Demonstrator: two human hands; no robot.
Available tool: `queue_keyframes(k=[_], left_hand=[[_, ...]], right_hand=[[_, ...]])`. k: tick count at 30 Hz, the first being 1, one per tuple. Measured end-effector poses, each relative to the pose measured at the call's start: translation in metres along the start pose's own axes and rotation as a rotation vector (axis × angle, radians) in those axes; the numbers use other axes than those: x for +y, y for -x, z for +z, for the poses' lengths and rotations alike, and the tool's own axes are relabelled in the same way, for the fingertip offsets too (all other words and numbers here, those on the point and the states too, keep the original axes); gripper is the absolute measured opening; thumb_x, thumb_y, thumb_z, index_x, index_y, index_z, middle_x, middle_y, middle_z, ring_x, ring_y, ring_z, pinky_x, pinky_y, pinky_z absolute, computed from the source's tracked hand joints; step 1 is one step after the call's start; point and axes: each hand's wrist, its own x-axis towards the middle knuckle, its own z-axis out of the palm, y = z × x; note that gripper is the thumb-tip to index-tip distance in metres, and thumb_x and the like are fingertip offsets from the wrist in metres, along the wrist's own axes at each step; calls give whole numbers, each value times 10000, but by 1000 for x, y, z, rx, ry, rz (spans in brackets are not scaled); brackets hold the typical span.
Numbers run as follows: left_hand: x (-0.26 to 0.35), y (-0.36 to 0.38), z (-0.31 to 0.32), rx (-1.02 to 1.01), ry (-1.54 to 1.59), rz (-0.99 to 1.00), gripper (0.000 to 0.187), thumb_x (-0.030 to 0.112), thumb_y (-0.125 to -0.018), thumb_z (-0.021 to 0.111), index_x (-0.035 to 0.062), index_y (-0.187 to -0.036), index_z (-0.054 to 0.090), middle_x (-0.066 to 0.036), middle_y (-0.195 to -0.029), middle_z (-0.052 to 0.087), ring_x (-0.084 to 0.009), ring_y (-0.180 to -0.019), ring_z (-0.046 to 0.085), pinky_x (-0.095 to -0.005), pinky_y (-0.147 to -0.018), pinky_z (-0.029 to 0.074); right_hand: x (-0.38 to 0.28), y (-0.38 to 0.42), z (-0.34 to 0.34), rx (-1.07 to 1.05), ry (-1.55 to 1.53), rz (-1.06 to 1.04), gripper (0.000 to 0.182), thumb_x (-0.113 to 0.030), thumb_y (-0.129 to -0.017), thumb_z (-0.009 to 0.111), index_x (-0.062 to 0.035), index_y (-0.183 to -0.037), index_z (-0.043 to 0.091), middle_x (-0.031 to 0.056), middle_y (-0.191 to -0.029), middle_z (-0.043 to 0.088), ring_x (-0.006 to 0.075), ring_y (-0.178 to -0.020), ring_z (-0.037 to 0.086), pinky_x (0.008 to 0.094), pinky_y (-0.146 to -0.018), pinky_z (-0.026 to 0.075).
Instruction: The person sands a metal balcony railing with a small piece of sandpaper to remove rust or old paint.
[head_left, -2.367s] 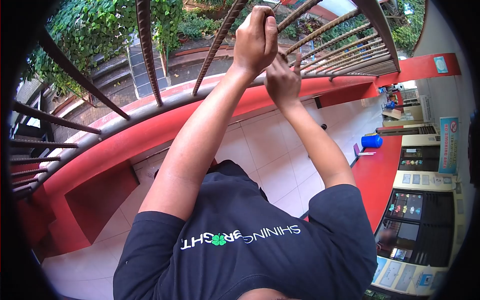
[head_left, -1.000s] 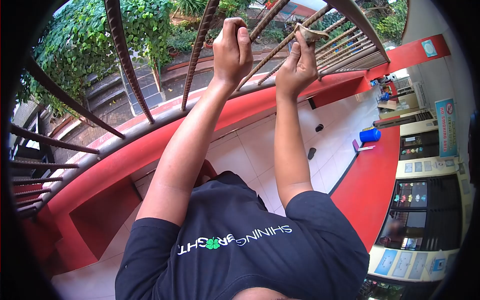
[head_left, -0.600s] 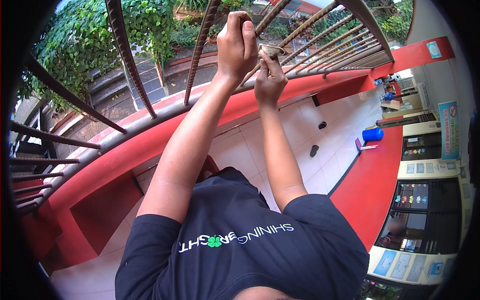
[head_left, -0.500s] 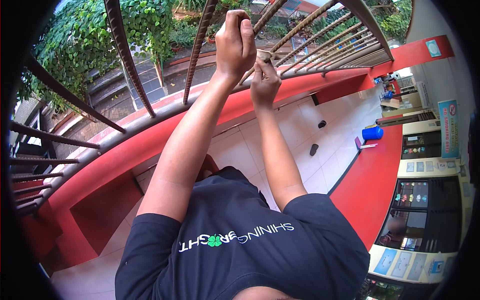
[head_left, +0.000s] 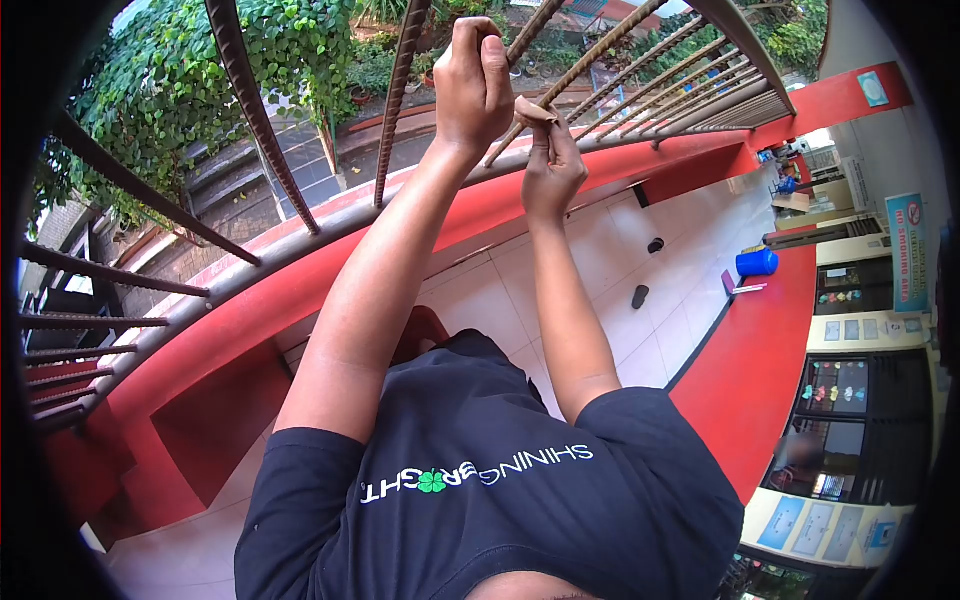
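Observation:
My left hand (head_left: pixel 472 85) is closed in a fist around a ribbed steel bar (head_left: pixel 533 32) of the railing, its thumb pointing up. Just right of it, my right hand (head_left: pixel 554 172) pinches a small folded tan piece of sandpaper (head_left: pixel 536 111) between thumb and fingers. The sandpaper overlaps the neighbouring rusty bar (head_left: pixel 598 50) in this view. Both arms reach forward from a black T-shirt (head_left: pixel 500 440) with white lettering and a green clover.
A curved pipe rail (head_left: pixel 330 224) joins the bars above a red ledge (head_left: pixel 250 300). Plants (head_left: pixel 270 60) grow beyond it. On the tiled floor (head_left: pixel 600 265) lie dark slippers (head_left: pixel 639 297). A blue container (head_left: pixel 757 263) stands to the right, near a red wall.
My right hand has moved slightly right and down with the sandpaper, away from my left hand; more of the sandpaper shows. My left hand keeps its grip on the bar.

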Motion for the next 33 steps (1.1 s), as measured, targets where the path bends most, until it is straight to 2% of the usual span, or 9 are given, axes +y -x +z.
queue_keyframes(k=[3,7,14,16,22,25,29,31,33], left_hand=[[2,0,0,-9,-11,-29,301,276,-1089,424,0,-1051,541,-94,-722,563,-171,-576,533,-332,-537,426],[3,1,-1,-16,-20,-30,330,307,-1096,410,6,-1055,541,-87,-697,555,-166,-576,534,-327,-547,432],[1,3,1,-10,-19,-59,324,298,-1093,416,1,-1048,538,-88,-688,557,-159,-567,535,-329,-537,430],[6,3,0,-27,3,-118,286,268,-1084,438,6,-1036,542,-163,-754,578,-321,-634,591,-422,-606,472],[5,2,-2,-13,-8,-47,260,245,-1081,438,7,-1054,538,-152,-751,569,-318,-623,579,-423,-600,467],[2,1,-1,-13,-12,-35,275,253,-1084,427,3,-1054,535,-123,-731,565,-245,-600,551,-374,-576,445],[0,2,1,11,-33,-8,281,254,-1084,418,-1,-1049,531,-87,-699,554,-161,-574,515,-323,-547,416],[-1,2,3,17,-23,-11,274,254,-1082,419,5,-1049,530,-80,-694,562,-149,-554,530,-311,-521,419],[0,3,2,0,-17,-47,276,261,-1084,421,10,-1055,531,-71,-677,560,-142,-535,533,-306,-510,420]], right_hand=[[-8,-1,-6,208,-237,284,212,-43,-1039,563,50,-1136,727,159,-1301,705,264,-1093,724,352,-842,563],[-5,-15,-23,468,-283,304,275,-79,-1066,529,119,-1167,691,234,-1403,607,224,-1202,666,329,-1014,514],[-54,-105,-25,452,-234,-107,222,-47,-1022,620,103,-1154,718,178,-1150,744,191,-1005,722,310,-922,565],[-44,-109,-14,420,-244,-103,191,-28,-1001,648,91,-1124,733,159,-1142,751,183,-981,726,305,-893,569],[-9,-55,-14,230,93,-68,177,-60,-920,769,72,-1037,770,85,-1016,781,114,-904,715,264,-797,567],[-11,-64,-20,300,-184,99,143,-26,-928,729,105,-982,727,183,-1042,766,202,-902,749,318,-888,594],[-40,-122,-42,347,-236,-173,76,-6,-919,695,70,-916,698,201,-1077,763,235,-956,755,336,-890,597],[-49,-144,-51,397,253,-542,80,-24,-859,723,36,-913,719,183,-1072,771,262,-909,766,333,-842,597],[-50,-152,-47,412,263,-551,140,-46,-819,731,14,-944,751,161,-1069,775,288,-897,765,336,-806,592]])
